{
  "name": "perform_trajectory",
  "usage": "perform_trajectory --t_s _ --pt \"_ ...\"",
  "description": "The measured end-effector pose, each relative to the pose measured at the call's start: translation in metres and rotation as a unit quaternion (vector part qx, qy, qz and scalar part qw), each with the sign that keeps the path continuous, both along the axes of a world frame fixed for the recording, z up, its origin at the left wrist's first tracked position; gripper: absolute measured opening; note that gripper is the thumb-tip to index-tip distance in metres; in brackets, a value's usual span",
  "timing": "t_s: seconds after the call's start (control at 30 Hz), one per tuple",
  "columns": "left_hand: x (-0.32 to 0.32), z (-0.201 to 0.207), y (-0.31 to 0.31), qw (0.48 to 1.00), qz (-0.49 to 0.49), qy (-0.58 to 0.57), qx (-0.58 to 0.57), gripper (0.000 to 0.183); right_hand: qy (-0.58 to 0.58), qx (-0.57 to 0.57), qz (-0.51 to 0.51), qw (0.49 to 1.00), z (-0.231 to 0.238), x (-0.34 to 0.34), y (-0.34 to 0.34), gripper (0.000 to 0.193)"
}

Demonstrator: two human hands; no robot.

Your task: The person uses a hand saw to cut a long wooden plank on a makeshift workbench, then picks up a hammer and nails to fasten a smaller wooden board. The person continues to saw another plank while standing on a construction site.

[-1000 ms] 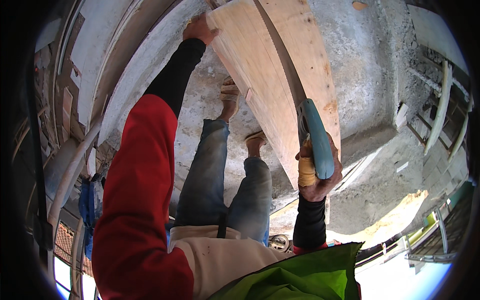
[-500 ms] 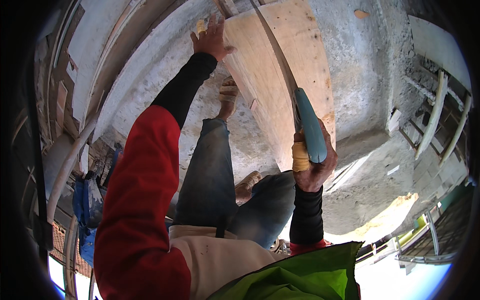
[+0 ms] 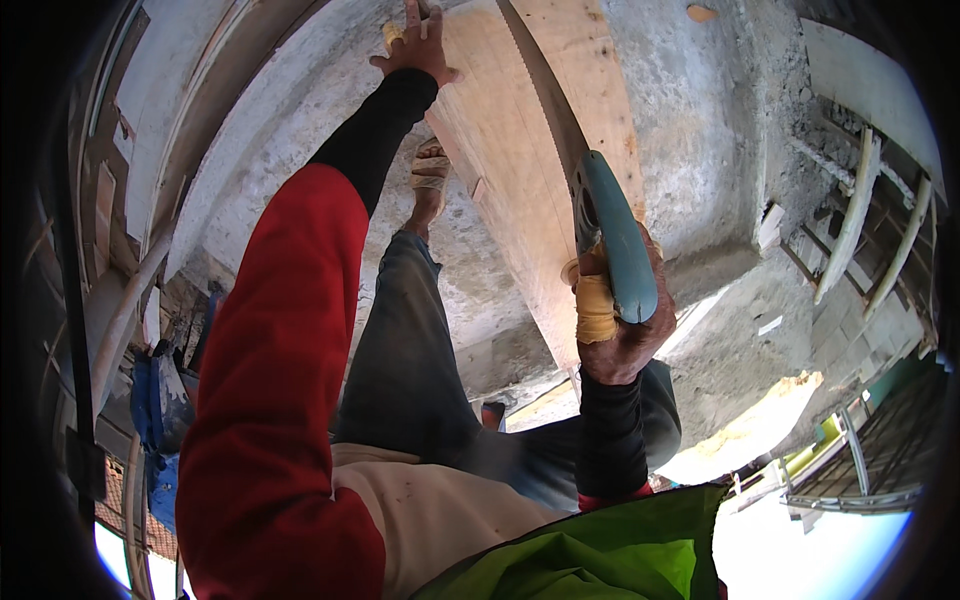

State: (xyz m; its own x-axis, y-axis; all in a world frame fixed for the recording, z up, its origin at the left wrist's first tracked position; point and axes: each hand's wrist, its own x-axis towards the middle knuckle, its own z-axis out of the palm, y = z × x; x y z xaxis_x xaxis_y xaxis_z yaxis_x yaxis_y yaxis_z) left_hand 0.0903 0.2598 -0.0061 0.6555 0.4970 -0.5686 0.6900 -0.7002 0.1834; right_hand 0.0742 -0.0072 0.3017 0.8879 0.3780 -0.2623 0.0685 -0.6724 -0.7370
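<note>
My right hand, with yellow tape around a finger or thumb, is closed around the blue-grey handle of a handsaw. The saw's toothed blade runs up and away over a long, pale plywood board. Whether the teeth are in a cut or only above the wood, I cannot tell. At the board's far left edge rests my left hand, fingers spread, one wrapped in yellow tape. Its fingertips come close to the top of the picture. My taped left foot stands on the concrete beside the board.
Rough concrete lies around the board. Long timber strips line the left side, near a blue cloth-like thing. Poles and scrap wood lie at the right. A green cloth hangs low in front of me.
My right knee has swung out to the right, and my right foot no longer shows. The view has shifted slightly. Both hands keep nearly the same places, the right still on the saw.
</note>
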Motion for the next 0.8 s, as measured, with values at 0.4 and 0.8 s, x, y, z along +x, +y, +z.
perform_trajectory --t_s 0.4,0.8 --pt "0.020 -0.033 -0.008 0.987 -0.070 0.142 0.030 0.092 0.022 0.053 0.031 0.998 -0.037 0.016 -0.003 0.047" --pt "0.006 -0.081 -0.015 0.997 -0.028 0.024 0.066 0.084 -0.022 0.035 0.080 0.996 -0.048 0.019 0.013 0.042"
